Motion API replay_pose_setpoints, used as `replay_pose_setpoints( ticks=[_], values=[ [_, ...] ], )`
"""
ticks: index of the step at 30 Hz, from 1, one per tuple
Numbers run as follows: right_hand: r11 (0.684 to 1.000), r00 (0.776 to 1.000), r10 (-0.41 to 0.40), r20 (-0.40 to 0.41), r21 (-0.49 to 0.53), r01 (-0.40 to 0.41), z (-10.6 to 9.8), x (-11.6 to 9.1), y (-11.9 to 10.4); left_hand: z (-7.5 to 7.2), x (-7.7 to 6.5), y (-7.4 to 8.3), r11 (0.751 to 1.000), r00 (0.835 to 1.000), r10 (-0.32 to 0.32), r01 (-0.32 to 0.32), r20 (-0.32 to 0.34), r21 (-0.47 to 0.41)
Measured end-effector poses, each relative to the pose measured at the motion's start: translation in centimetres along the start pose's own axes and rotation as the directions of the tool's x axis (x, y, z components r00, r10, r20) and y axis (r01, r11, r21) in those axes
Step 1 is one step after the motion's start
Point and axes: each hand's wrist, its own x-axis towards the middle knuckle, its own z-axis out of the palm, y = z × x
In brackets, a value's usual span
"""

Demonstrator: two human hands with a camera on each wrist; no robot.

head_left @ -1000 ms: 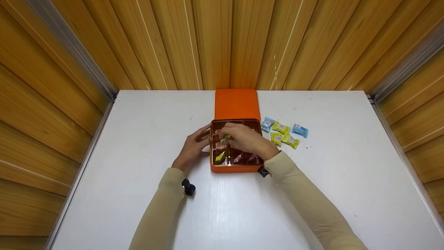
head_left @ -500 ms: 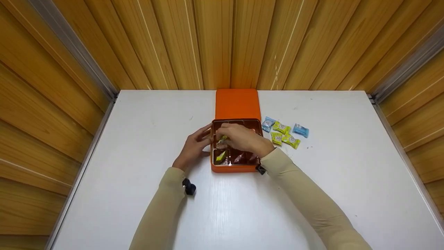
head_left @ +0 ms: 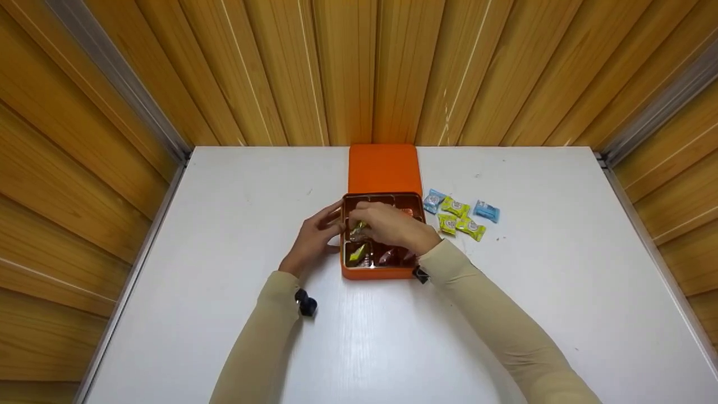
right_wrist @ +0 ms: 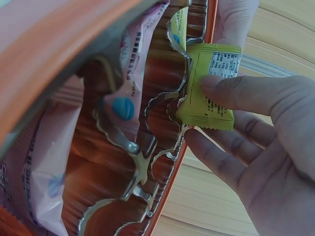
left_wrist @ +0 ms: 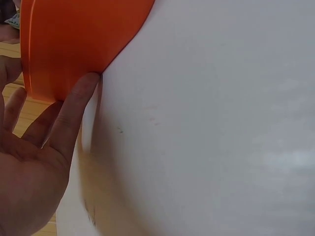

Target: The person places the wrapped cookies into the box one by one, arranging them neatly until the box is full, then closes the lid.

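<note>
Two hands are at the orange box point(head_left: 373, 274): the left hand point(head_left: 314, 238) at its left side, the right hand point(head_left: 392, 224) over its compartments. The left hand's fingers are spread and fairly straight, touching the box's left wall without gripping it. The right hand pinches a yellow candy point(right_wrist: 212, 88) between thumb and fingers, over the left part of the box; whether the candy touches the tray point(right_wrist: 140, 189), I cannot tell.

The left wrist view shows a fingertip at the box's bottom edge, a spot hidden from the head view. The right wrist view brings out print on the pinched candy and the thumb lying across its face, with pink packets point(right_wrist: 132, 73) standing inside the box.

Only the head view takes in the lid point(head_left: 384, 168) beyond the box, another candy point(head_left: 358, 255) in its near left compartment, and three yellow wrappers point(head_left: 454, 206) and two blue wrappers point(head_left: 486, 211) right of the box.
</note>
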Motion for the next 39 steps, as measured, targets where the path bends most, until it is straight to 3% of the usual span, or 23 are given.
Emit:
replay_pose_setpoints(
  ticks=[10,32,39],
  values=[
    [0.999,1.0,-0.014,-0.016,-0.031,0.014,0.2,-0.1,0.3,0.1,-0.1,0.1,1.0,1.0,-0.012,0.013,0.01,-0.002],
    [1.0,1.0,0.011,-0.021,0.006,-0.011,0.3,-0.6,0.7,0.1,-0.1,0.3,1.0,1.0,-0.02,0.02,-0.006,0.007],
    [1.0,0.998,-0.022,-0.055,0.017,0.023,0.3,-1.0,0.7,0.1,-0.1,0.2,1.0,1.0,-0.013,0.013,0.0,-0.013]
  ],
)
